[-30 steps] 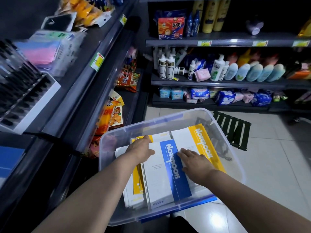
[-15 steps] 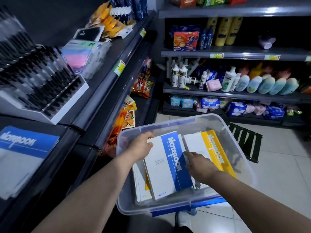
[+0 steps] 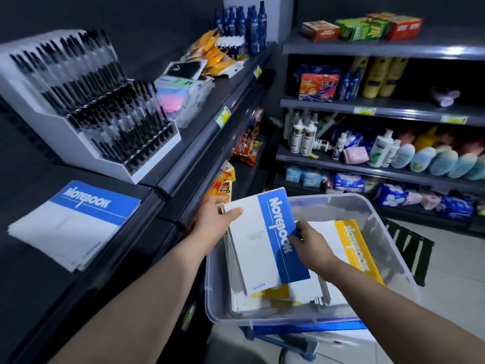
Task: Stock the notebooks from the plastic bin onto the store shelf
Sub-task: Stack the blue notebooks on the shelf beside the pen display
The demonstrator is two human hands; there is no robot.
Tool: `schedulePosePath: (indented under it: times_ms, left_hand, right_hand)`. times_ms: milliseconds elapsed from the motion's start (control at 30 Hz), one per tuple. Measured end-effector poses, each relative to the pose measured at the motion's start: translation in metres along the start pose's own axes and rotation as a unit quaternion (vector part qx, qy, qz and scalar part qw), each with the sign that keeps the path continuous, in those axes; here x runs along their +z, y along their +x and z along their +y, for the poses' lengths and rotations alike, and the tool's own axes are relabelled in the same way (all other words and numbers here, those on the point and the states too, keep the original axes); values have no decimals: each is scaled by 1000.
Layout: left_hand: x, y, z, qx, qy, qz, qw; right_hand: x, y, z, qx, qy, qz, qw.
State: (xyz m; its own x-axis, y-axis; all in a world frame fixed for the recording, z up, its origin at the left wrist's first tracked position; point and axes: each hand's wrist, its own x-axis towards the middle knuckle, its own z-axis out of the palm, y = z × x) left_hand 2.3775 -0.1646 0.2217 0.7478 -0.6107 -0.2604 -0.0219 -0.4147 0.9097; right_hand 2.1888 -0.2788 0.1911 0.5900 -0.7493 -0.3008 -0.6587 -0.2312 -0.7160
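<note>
Head view: the left hand (image 3: 214, 223) pinches the far left corner of a blue notebook (image 3: 265, 240) tilted above the plastic bin (image 3: 378, 232); the right hand (image 3: 311, 243) grips its right edge; its long axis runs away from the person; the shelf stack (image 3: 76, 222) lies leftward, nearer the left hand.

My bare arms and hands

Both my forearms were uncovered right up to the frame's lower edge, with no sleeve showing. My left hand (image 3: 213, 224) and right hand (image 3: 312, 241) were bare too; I wore no gloves, and no watch or band showed at either wrist.
</note>
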Motion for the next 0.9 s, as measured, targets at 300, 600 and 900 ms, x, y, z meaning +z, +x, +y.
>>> schedulePosePath:
  times_ms: [300, 600, 900]
  left_hand:
    - [-5, -34, -10, -88, 27, -76, 993]
    - [-26, -43, -22, -43, 129, 30, 990]
    - [-36, -66, -15, -42, 155, 144, 977]
  right_hand:
    - [-1, -3, -33, 54, 158, 5, 986]
    - [6, -17, -35, 17, 74, 61, 995]
    - [-14, -10, -19, 14, 93, 29, 995]
